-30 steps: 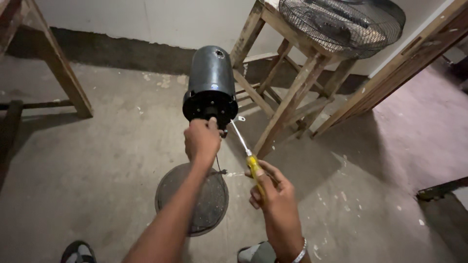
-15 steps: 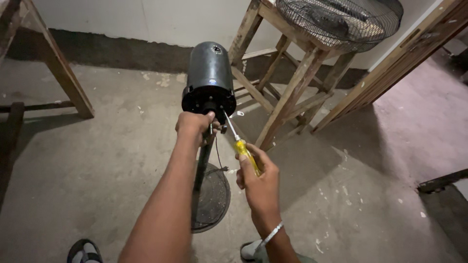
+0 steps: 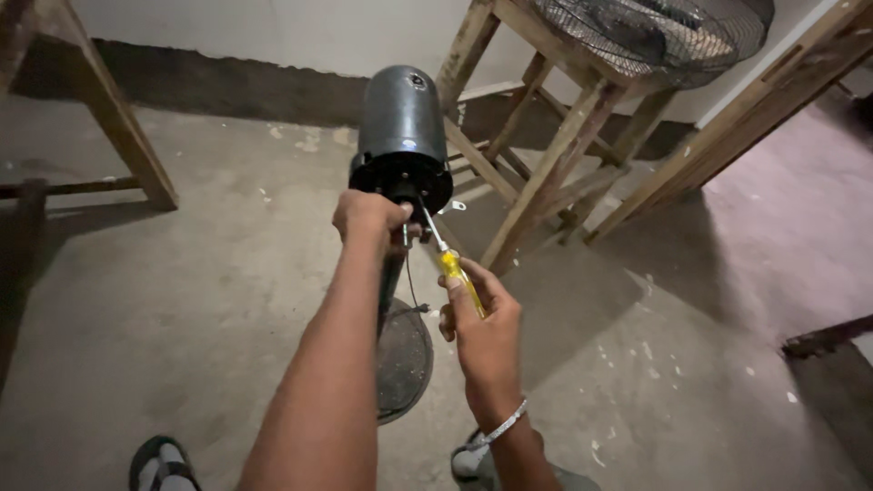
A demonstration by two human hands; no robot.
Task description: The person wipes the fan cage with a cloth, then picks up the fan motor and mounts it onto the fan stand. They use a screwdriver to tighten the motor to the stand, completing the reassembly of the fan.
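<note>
While the left hand [image 3: 368,216] closes its grip on the front face of a dark fan motor [image 3: 402,136], the right hand [image 3: 484,318] wraps its grip around the yellow handle of a screwdriver [image 3: 450,268], the metal shaft angled up to the motor's face. The motor sits atop a pole rising from a round base [image 3: 405,359] on the concrete floor [image 3: 182,300]. Behind it stands a wooden stool [image 3: 555,136] carrying a wire fan guard [image 3: 664,36]. A sandal [image 3: 159,459] shows at the lower edge.
</note>
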